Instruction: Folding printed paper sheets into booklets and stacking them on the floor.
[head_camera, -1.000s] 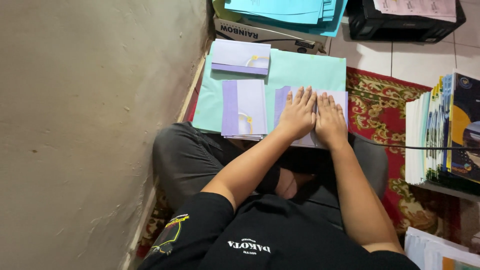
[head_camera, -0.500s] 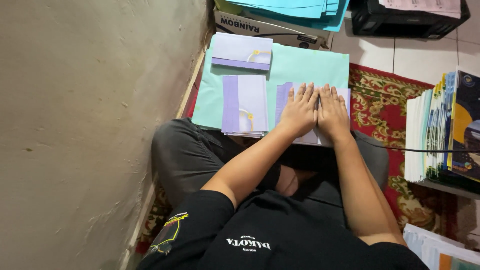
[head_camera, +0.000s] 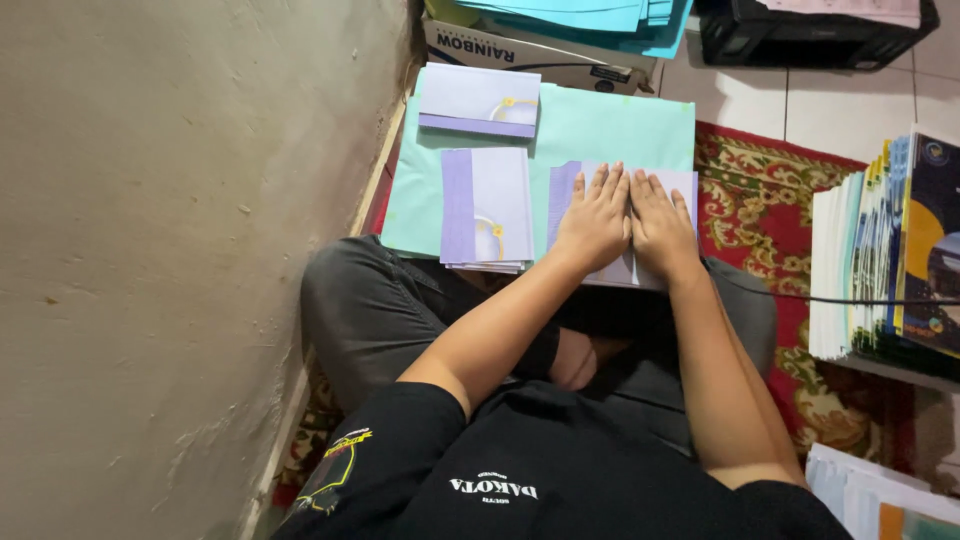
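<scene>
My left hand (head_camera: 593, 222) and my right hand (head_camera: 661, 228) lie flat side by side, fingers together, pressing on a lavender card (head_camera: 566, 185) with a purple stripe down its left edge. The card rests on a big mint-green sheet (head_camera: 610, 125) spread over my crossed legs. Left of my hands sits a stack of similar lavender cards (head_camera: 486, 208) with a small yellow mark. Another lavender card pile (head_camera: 478, 99) lies further up on the green sheet, turned sideways.
A beige wall (head_camera: 180, 250) runs close on the left. A cardboard box (head_camera: 540, 55) topped with turquoise paper stands ahead. A black case (head_camera: 800, 35) is at top right. Stacked booklets (head_camera: 890, 250) sit on the right over a red patterned rug (head_camera: 760, 190).
Both hands stay pressed on the same card; they barely shift. Only the camera view has moved slightly.
</scene>
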